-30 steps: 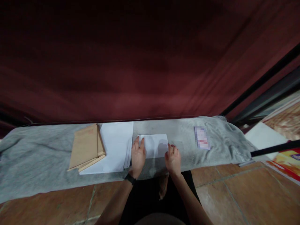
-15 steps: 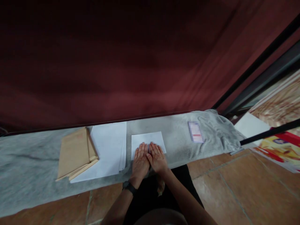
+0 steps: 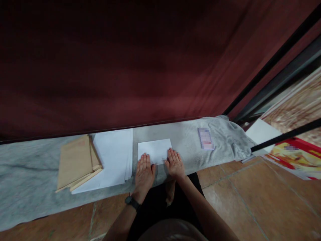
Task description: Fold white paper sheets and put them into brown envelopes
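Note:
A white sheet of paper [image 3: 155, 149], which looks folded, lies flat on the grey cloth in front of me. My left hand [image 3: 144, 172] rests flat over its near left corner, fingers stretched out and the thumb apart. At the near right corner, my right hand [image 3: 175, 164] lies flat with its fingers straight, the tips touching the paper's right edge. A dark watch [image 3: 132, 202] is on my left wrist. Neither hand grips anything.
Left of the folded sheet is a stack of larger white paper [image 3: 116, 155]. Several brown envelopes [image 3: 75, 159] overlap its left side. A blurred-out rectangular item [image 3: 206, 139] lies to the right on the grey cloth [image 3: 27, 180]. A dark red curtain [image 3: 140, 67] hangs behind.
My hands, side by side at the middle of the paper's near edge, have slid apart, the left to the left and the right to the right. The view has shifted slightly.

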Motion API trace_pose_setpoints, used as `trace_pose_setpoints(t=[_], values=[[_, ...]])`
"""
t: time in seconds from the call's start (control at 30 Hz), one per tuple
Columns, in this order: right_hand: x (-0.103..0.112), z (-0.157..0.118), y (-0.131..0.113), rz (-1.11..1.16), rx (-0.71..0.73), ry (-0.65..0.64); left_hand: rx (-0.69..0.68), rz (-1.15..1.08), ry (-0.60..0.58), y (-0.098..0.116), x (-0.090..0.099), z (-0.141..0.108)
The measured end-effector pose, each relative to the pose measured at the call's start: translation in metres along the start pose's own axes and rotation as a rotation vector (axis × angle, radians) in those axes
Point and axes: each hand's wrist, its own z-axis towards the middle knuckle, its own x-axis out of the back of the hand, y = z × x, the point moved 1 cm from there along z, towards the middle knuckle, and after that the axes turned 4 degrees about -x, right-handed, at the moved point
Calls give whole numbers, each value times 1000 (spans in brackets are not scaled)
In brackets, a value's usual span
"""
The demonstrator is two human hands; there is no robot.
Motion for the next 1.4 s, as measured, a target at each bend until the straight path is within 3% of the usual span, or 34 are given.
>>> trace_pose_setpoints(t=[0.37,0.47,0.73,1.0,1.4], values=[[9,-1,7,30,-82,-2,56,-21,36,-2,5,-11],[12,4,-4,86,-67,-19,24,-15,26,6,5,-10],[0,1,-46,148,134,-108,-175,82,-168,25,-3,-11],[-1,-11,-20,14,189,-31,-129,195,-73,14,4,-25],[6,-17,12,-25,124,-17,-33,193,-26,4,13,-33]])
